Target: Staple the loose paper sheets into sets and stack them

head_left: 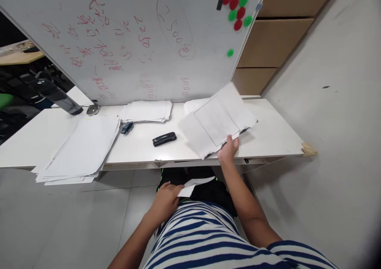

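Note:
My right hand point(228, 150) grips the near edge of a printed sheet of paper point(216, 120), tilted above the right part of the white desk point(143, 148). A frame is printed on the sheet, with dark patches along its near edge. Low over my lap, my left hand point(168, 199) pinches a small piece of white paper point(192, 185), seen nearly edge-on. Between the paper stacks and the right-hand sheet lies a black stapler point(164, 139), touched by neither hand.
A large paper stack point(86, 146) overhangs the desk's front edge at left. Farther back lie another paper stack point(145, 111), a dark blue small object point(127, 127) and a round metallic object point(92, 109). A dark bottle point(56, 94) leans left. Behind stands a whiteboard point(119, 35) with magnets point(238, 13).

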A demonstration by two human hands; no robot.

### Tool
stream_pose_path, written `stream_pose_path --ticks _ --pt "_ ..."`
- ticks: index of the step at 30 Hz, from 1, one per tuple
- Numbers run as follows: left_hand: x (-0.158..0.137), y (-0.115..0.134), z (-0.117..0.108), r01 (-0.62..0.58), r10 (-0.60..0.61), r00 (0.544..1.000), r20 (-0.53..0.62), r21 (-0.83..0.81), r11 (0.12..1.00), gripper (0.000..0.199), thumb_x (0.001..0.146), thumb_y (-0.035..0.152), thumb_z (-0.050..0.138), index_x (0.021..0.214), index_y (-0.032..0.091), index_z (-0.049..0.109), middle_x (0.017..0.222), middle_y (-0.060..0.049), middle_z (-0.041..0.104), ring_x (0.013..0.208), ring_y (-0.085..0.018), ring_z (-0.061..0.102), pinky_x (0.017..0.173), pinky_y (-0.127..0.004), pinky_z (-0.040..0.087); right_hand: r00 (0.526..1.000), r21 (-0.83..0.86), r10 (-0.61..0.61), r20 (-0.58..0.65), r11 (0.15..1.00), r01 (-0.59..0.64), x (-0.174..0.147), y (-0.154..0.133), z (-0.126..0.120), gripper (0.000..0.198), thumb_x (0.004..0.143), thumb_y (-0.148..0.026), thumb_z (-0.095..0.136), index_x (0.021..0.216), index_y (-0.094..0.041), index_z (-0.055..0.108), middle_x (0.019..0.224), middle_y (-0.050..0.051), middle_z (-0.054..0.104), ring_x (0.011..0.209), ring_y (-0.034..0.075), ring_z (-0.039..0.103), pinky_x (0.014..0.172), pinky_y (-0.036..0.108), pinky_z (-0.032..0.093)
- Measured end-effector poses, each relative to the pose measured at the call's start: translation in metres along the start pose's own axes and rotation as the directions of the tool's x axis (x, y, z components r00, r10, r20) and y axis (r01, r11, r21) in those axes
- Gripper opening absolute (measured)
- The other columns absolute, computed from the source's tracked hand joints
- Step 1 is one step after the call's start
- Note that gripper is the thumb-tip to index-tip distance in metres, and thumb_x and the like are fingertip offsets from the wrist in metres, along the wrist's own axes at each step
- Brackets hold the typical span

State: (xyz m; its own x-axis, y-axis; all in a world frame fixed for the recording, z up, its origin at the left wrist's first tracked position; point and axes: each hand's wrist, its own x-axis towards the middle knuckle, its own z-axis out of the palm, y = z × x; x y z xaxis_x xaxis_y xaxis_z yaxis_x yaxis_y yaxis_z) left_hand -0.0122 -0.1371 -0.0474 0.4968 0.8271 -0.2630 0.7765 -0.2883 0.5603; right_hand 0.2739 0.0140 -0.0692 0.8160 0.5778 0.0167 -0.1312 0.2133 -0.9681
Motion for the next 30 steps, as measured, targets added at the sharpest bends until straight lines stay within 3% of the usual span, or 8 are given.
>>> stream_pose_path --ticks 3,5,12,18,23,24,27,30 --pt "-0.012 0.006 -0.057 0.007 -0.075 0.973 -0.218 -0.299 0.954 0.027 0.093 0.041 0.05 0.097 0.032 0.075 0.086 -0.004 0.075 0.081 -0.027 0.069 0.082 -0.039 0.053 0.997 0.054 0.056 0.046 0.997 -0.059 0.02 -0.011 0.006 0.039 0.083 -0.046 0.055 0.116 -0.026 0.049 0.111 0.004 0.065 0.091 0.018 0.066 0.072 0.032 0.056" --pt "-0.002 -0.001 -0.097 0.07 -0.243 0.892 -0.381 -0.416 0.907 0.032 0.087 0.052 0.059 0.077 0.025 0.073 0.071 -0.006 0.071 0.068 -0.028 0.065 0.066 -0.036 0.051 0.987 0.102 0.1 0.122 0.988 -0.113 0.03 -0.018 0.015 0.041 0.083 -0.04 0.057 0.12 -0.028 0.046 0.112 0.004 0.064 0.089 0.017 0.066 0.069 0.032 0.057" --pt "0.139 -0.044 -0.196 0.019 -0.417 0.665 -0.62 -0.544 0.839 0.027 0.076 0.039 0.068 0.083 0.013 0.071 0.084 -0.011 0.072 0.08 -0.027 0.067 0.073 -0.035 0.053 0.871 0.042 0.388 0.302 0.907 -0.418 0.023 -0.028 0.037 0.058 0.08 -0.028 0.067 0.13 -0.034 0.038 0.103 -0.001 0.063 0.083 0.015 0.065 0.072 0.037 0.063" --pt "0.229 -0.042 -0.208 0.047 -0.477 0.697 -0.535 -0.63 0.775 0.043 0.083 0.028 0.063 0.12 0.007 0.061 0.113 -0.02 0.07 0.096 -0.027 0.068 0.081 -0.039 0.055 0.83 0.034 0.453 0.325 0.872 -0.489 0.014 -0.029 0.028 0.076 0.081 -0.028 0.07 0.143 -0.037 0.028 0.102 -0.001 0.064 0.087 0.014 0.068 0.075 0.034 0.063" --pt "0.244 -0.008 -0.179 0.114 -0.382 0.572 -0.726 -0.391 0.913 0.096 0.082 0.039 0.071 0.155 0.007 0.018 0.161 -0.03 0.021 0.147 -0.038 0.031 0.112 -0.053 0.036 0.857 0.0 0.417 0.301 0.899 -0.437 0.023 -0.032 0.024 0.065 0.083 -0.034 0.068 0.141 -0.03 0.038 0.112 0.004 0.065 0.091 0.015 0.07 0.072 0.031 0.063" --pt "0.243 0.002 -0.168 0.117 -0.276 0.596 -0.754 -0.259 0.959 0.098 0.082 0.042 0.071 0.156 0.009 0.018 0.163 -0.029 0.017 0.15 -0.039 0.024 0.116 -0.055 0.031 0.868 -0.019 0.403 0.29 0.909 -0.416 0.025 -0.032 0.024 0.067 0.083 -0.035 0.068 0.142 -0.03 0.037 0.115 0.005 0.065 0.091 0.016 0.07 0.071 0.03 0.062" --pt "0.243 0.034 -0.132 -0.055 0.124 0.823 -0.554 0.14 0.989 0.087 0.084 0.051 0.068 0.154 0.016 0.03 0.162 -0.021 0.029 0.151 -0.038 0.022 0.12 -0.053 0.026 0.9 -0.079 0.342 0.271 0.94 -0.333 0.026 -0.03 0.023 0.073 0.083 -0.038 0.067 0.148 -0.03 0.034 0.119 0.006 0.064 0.089 0.016 0.072 0.065 0.025 0.06" --pt "0.25 0.066 -0.101 -0.225 0.344 0.891 -0.298 0.368 0.902 0.078 0.085 0.051 0.068 0.152 0.022 0.037 0.163 -0.015 0.031 0.152 -0.037 0.02 0.12 -0.053 0.025 0.903 -0.12 0.305 0.302 0.952 -0.281 0.026 -0.025 0.022 0.075 0.083 -0.038 0.067 0.15 -0.028 0.034 0.113 0.005 0.067 0.08 0.014 0.072 0.058 0.022 0.057"
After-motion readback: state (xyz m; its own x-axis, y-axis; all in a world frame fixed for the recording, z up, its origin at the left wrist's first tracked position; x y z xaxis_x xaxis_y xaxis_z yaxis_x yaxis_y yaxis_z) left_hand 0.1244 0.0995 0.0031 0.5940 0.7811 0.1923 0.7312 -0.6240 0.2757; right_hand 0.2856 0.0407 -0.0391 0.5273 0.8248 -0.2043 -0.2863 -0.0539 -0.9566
